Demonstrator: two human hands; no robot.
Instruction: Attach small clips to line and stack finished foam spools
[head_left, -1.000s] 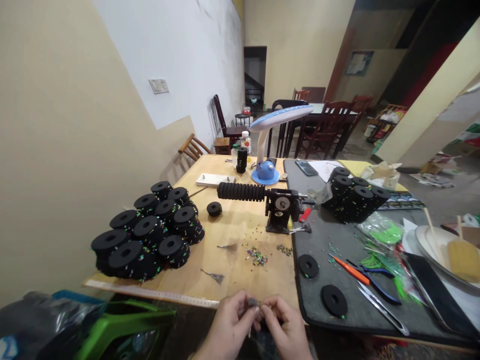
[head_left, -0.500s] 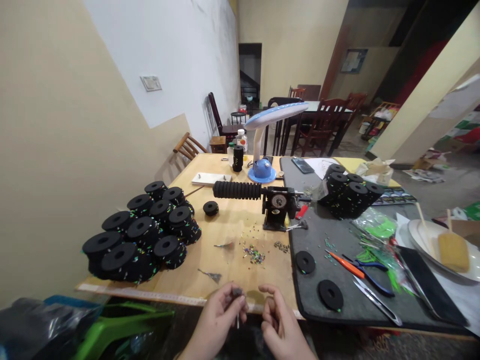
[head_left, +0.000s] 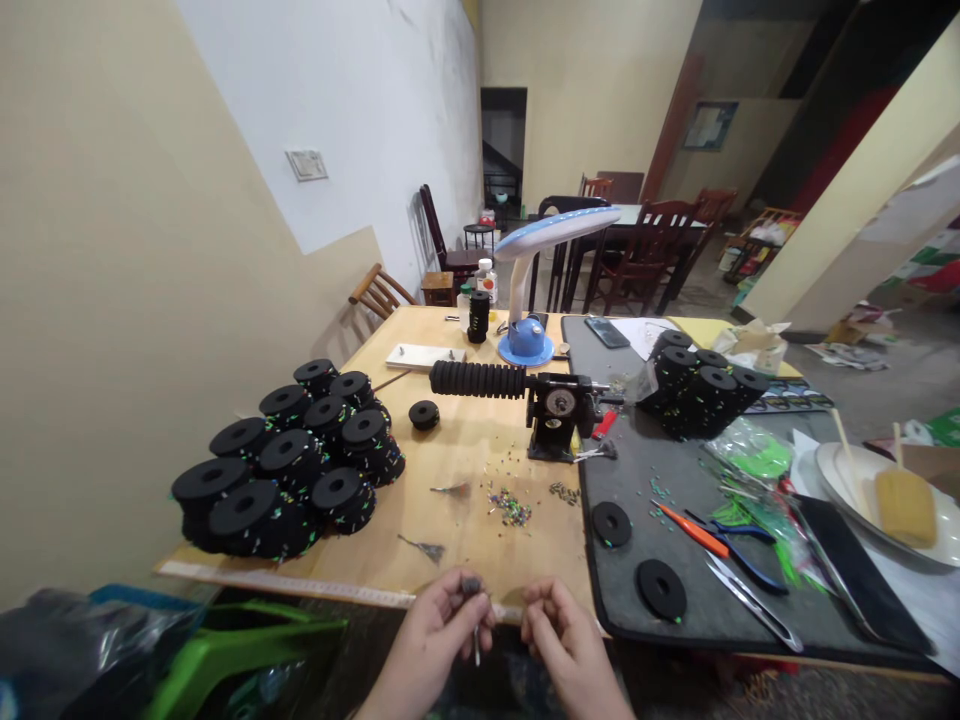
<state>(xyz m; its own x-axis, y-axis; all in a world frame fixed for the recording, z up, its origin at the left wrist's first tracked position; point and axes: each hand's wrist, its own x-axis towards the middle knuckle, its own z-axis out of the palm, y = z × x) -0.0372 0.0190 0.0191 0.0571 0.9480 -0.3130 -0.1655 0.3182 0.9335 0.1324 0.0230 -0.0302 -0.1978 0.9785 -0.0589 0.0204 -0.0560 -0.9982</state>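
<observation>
My left hand (head_left: 435, 638) is at the table's near edge, its fingers pinched on a small dark bundle with a thin metal stem (head_left: 474, 600) hanging below. My right hand (head_left: 564, 640) sits just to its right, fingers curled in a pinch; what they hold is too small to make out. Beyond the hands on the wooden table (head_left: 465, 470) lie a scatter of tiny coloured beads (head_left: 510, 507) and two small grey tufts (head_left: 426, 548). A black winding machine (head_left: 559, 415) with a row of black discs on its shaft (head_left: 477, 379) stands at mid-table.
Stacks of black foam spools (head_left: 289, 460) fill the left of the table, another pile (head_left: 697, 388) sits on the grey mat (head_left: 675, 540). Two loose discs (head_left: 660, 588), orange-handled pliers (head_left: 701, 535), scissors, a blue desk lamp (head_left: 529, 290) and a plate (head_left: 892, 500) are at right.
My hands were together on the small piece a second ago; they have drawn a little apart, the left keeping the bundle. The view shifted slightly.
</observation>
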